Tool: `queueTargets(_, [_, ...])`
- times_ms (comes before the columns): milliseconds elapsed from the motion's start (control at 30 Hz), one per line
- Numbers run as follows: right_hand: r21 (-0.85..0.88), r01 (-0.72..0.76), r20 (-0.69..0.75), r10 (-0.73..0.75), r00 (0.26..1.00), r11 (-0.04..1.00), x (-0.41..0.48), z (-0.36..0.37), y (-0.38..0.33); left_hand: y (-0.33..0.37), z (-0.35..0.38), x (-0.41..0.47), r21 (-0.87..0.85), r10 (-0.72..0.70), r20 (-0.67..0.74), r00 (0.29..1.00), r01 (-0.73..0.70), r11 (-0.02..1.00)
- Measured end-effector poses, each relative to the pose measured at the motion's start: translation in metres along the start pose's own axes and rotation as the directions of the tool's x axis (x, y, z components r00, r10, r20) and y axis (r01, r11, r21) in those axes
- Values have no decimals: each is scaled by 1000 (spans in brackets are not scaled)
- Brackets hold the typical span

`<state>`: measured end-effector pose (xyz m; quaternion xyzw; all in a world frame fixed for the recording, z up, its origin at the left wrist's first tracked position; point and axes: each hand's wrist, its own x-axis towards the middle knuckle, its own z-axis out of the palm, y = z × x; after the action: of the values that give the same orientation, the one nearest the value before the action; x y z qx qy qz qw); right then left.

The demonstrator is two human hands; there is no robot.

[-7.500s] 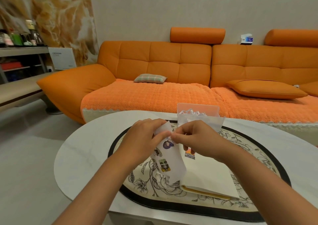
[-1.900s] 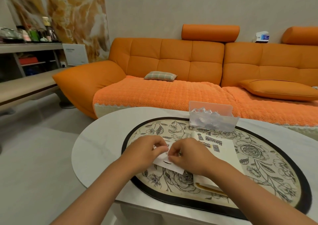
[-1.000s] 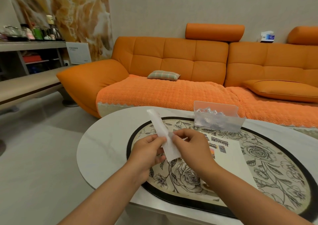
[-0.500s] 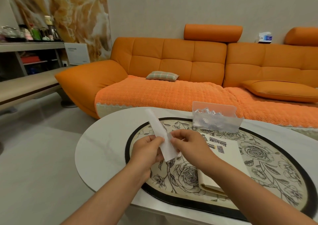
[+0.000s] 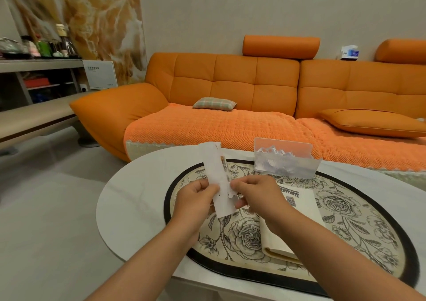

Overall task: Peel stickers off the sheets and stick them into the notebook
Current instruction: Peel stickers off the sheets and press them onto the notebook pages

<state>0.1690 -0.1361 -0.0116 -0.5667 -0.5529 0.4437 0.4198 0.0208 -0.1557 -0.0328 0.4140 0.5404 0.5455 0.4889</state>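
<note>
Sheet [image 5: 215, 169]: a narrow white strip held in the air over the near-left part of the mat [image 5: 345, 222], its top tilted away and to the left. It touches nothing but the two hands. One small printed sticker shows near its upper right edge. Left grip [image 5: 196, 199]: thumb and fingers pinch the sheet's left edge, low down. This probably serves as the anchor, keeping the backing taut so it does not follow the pull. Right grip [image 5: 255, 194]: thumb and forefinger are pressed together on a ragged-outlined white sticker [image 5: 232, 194] at the sheet's right edge. It looks part-lifted, but I cannot tell whether it is fully free. Judged step: peeling, with placement not yet begun. Holding the sheet up rather than flat likely lets the two hands pull against each other and brings the sticker's edge into view. Notebook [image 5: 304, 205]: lies open on the mat just right of the hands, partly under the right forearm. A few stickers are already near the top of the page. It lies close, so the carry should be short. Box [image 5: 285, 162]: clear, at the mat's far edge behind the notebook, contents unclear. The mat lies on the white oval worktop [image 5: 129, 199]. An orange sofa [image 5: 230, 84] stands beyond.
</note>
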Motion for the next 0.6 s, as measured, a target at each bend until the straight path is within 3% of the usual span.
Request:
queueTargets(267, [176, -193, 48, 187, 981, 965, 4, 2, 2, -3, 3, 3, -249, -143, 54, 988, 152, 957])
queueTargets(400, [172, -210, 73, 200, 977, 963, 2, 2, 1, -7, 5, 4, -231, -149, 50, 988, 157, 960])
queueTargets(467, [106, -139, 106, 128, 986, 985, 1, 1, 0, -7, 4, 6, -218, -152, 39, 988, 157, 963])
queueTargets(600, [-96, 139, 228, -114, 967, 986, -1, -6, -1, -7, -1, 10, -177, -155, 7, 988, 153, 972])
